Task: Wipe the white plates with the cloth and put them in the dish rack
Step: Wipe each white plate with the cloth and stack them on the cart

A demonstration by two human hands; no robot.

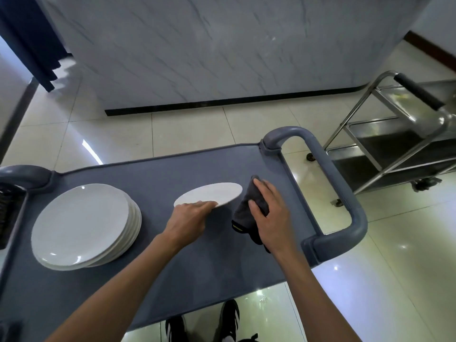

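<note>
My left hand [190, 218] grips the near rim of a single white plate [212, 193], held tilted above the grey cart top [172, 267]. My right hand [269, 213] holds a dark grey cloth [246, 211] just right of that plate, close to its right edge. A stack of several white plates [81, 225] lies on the left part of the cart. A black ribbed object, possibly the dish rack [7, 208], shows at the far left edge, mostly cut off.
The cart has grey loop handles at the right [345, 193] and the left [24, 174]. A steel trolley [394, 134] stands on the tiled floor at the right. A marble-look counter wall [209, 58] rises beyond the cart. My shoes [204, 324] show below the near edge.
</note>
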